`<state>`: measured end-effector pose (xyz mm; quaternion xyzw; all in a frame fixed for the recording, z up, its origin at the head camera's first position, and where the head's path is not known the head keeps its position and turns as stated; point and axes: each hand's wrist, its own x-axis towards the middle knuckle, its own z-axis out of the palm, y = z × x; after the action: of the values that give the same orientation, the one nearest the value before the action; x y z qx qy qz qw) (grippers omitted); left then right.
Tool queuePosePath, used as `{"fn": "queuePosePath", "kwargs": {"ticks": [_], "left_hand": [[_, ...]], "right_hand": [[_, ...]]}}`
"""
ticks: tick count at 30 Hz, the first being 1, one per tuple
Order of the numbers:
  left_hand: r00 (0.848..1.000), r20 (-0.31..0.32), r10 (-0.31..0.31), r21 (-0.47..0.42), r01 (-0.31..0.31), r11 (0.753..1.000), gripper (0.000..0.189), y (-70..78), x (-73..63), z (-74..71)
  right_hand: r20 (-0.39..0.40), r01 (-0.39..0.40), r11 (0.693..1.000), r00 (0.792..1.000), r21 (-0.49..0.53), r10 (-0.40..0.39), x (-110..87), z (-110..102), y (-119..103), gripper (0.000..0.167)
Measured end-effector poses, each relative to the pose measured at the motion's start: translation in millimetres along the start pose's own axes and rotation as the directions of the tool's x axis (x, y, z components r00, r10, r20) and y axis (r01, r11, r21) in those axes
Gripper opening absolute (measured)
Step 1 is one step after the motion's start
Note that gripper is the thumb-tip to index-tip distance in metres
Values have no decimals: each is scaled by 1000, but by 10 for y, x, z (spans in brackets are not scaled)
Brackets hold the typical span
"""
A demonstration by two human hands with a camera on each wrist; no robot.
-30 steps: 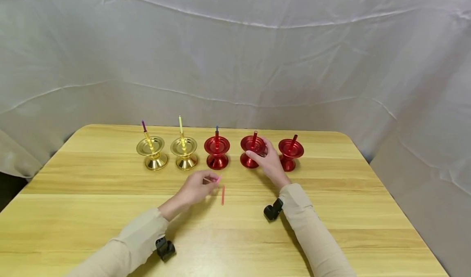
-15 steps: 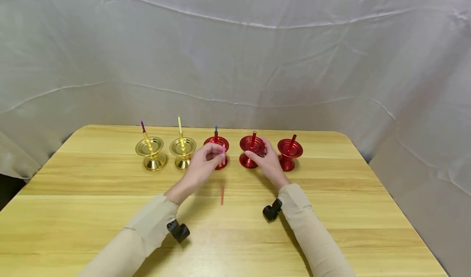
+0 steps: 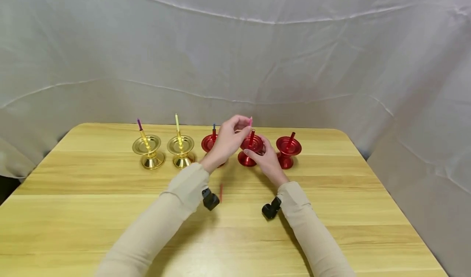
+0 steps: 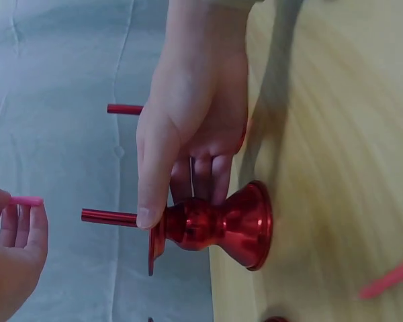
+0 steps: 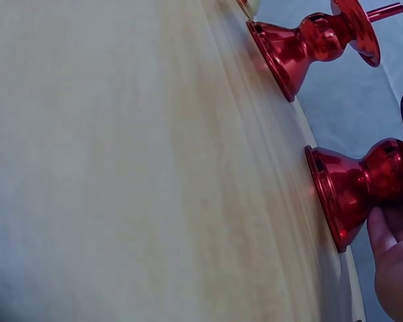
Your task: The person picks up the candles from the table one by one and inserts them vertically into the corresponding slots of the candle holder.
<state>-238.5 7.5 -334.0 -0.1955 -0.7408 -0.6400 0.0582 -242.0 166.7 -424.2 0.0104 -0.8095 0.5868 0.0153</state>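
My left hand (image 3: 227,140) pinches a short pink candle (image 3: 251,121) upright between thumb and fingertips, just above the tube of a shiny red candle holder (image 3: 247,159). In the left wrist view the pink candle (image 4: 28,200) is apart from the tube's open end (image 4: 87,215). My right hand (image 3: 270,162) grips this holder from the right. Its thumb lies on the dish's rim, and its fingers go behind the stem, partly hidden. The holder stands upright on the table. Behind my left hand, another red holder (image 3: 208,143) with a blue candle (image 3: 214,126) is partly covered.
Two gold candle holders (image 3: 146,145) stand at the left, one bearing a purple candle (image 3: 139,124), the other a pale yellow candle (image 3: 177,123). A red holder (image 3: 288,146) with a bare tube is right of my right hand. A reddish candle (image 3: 221,193) lies on the wooden table (image 3: 331,203).
My left hand has lifted the pink candle from low over the table, turned it upright and carried it right to the held holder's tube. The right hand keeps its grip in place.
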Motion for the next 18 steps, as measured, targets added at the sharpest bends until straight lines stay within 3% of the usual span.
{"fn": "queuePosePath", "kwargs": {"ticks": [7, 18], "left_hand": [[1000, -16, -4, 10, 4, 1000, 18, -35, 201, 109], [995, -32, -93, -51, 92, 994, 15, -104, 316, 142]], "right_hand": [[13, 10, 1000, 1000, 6, -11, -5, -8, 6, 83], [16, 24, 999, 1000, 38, -25, -10, -9, 7, 82]]}}
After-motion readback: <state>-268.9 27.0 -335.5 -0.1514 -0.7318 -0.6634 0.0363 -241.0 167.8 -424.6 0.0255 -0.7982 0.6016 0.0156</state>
